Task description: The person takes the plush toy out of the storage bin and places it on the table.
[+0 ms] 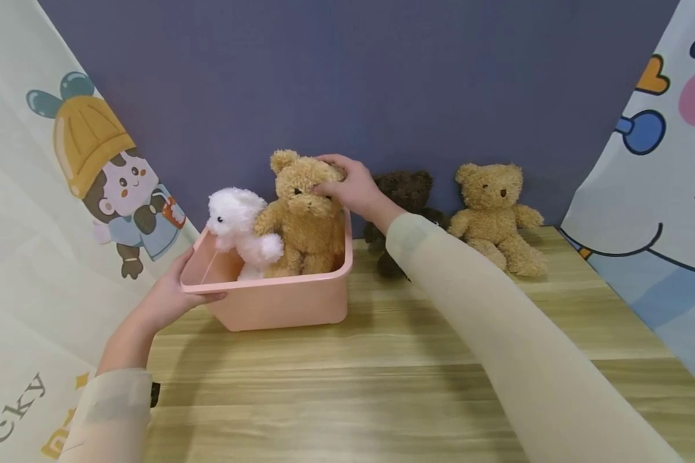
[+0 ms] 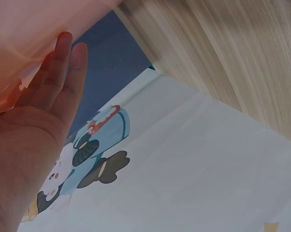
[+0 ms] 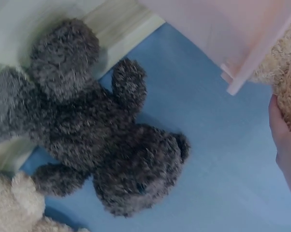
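A pink bin (image 1: pixel 278 299) stands on the wooden table (image 1: pixel 382 386) with a white plush (image 1: pixel 237 225) and a tan teddy bear (image 1: pixel 304 225) sitting inside it. My right hand (image 1: pixel 338 180) grips the tan bear's head, fingers over the top and thumb on its face. My left hand (image 1: pixel 188 283) holds the bin's near left corner, thumb along the front under the rim. In the left wrist view, the fingers (image 2: pixel 58 82) lie flat against the bin wall (image 2: pixel 20 43). The right wrist view shows only the edge of my right hand (image 3: pixel 283 140) beside the tan bear (image 3: pixel 288 77).
A dark brown bear (image 1: pixel 408 190) (image 3: pixel 111 145) sits against the blue back wall just behind my right forearm. A light tan bear (image 1: pixel 495 212) sits to its right. Printed cartoon curtains (image 1: pixel 46 225) close in both sides of the table.
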Demonstrator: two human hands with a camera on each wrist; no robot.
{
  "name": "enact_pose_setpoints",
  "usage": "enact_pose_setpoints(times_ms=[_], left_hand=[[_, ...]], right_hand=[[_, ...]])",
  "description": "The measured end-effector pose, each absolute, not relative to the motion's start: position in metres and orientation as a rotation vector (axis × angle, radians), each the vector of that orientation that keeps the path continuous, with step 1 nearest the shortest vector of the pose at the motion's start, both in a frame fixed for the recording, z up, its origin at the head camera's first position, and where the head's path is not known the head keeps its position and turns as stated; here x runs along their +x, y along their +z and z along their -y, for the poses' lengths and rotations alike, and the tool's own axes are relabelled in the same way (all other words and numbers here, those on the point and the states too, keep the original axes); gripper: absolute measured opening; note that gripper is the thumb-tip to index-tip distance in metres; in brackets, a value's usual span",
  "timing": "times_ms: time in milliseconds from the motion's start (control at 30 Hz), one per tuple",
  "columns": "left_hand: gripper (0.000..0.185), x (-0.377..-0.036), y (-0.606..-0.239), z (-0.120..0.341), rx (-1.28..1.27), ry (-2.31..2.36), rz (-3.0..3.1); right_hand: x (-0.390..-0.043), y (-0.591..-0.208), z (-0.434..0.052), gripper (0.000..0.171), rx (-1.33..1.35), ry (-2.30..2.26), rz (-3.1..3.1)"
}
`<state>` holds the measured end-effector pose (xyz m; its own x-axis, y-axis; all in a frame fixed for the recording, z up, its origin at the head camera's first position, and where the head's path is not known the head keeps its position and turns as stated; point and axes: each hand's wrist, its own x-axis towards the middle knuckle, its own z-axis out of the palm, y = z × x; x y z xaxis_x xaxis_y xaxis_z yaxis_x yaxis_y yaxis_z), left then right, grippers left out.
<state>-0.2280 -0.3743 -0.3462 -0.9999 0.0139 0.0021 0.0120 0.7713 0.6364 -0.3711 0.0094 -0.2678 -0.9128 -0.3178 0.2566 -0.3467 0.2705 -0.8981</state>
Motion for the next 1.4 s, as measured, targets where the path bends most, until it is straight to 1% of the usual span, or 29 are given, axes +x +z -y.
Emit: enact_pose_setpoints(times_ms=[267, 567, 700, 900, 1000, 1200, 1400], left_hand=[[0.134, -0.227, -0.344, 0.374, 0.047, 1.092, -2.952], [0.133, -0.225, -0.350, 0.376, 0.052, 1.083, -2.954], [0.133, -0.226, -0.351, 0.376, 0.055, 1.082, -2.965], [0.133, -0.226, -0.349, 0.375, 0.062, 1.079, -2.973], [0.132, -0.224, -0.349, 0.376, 0.062, 1.091, -2.958], [0.130, -0.225, -0.349, 0.376, 0.085, 1.125, -2.950], [0.128, -0.227, -0.348, 0.375, 0.124, 1.146, -2.966]], right_hand=[[-0.362, -0.242, -0.018, 0.065, 0.696, 1.852, 2.389], [-0.361, -0.234, -0.041, 0.065, 0.671, 2.011, 2.238], [-0.363, -0.231, -0.061, 0.064, 0.600, 2.040, 2.183], [-0.365, -0.224, -0.095, 0.057, 0.514, 2.223, 1.982], [-0.365, -0.218, -0.113, 0.055, 0.478, 2.246, 1.923], [-0.365, -0.203, -0.154, 0.056, 0.407, 2.304, 1.819], [-0.360, -0.193, -0.185, 0.056, 0.409, 2.356, 1.807]])
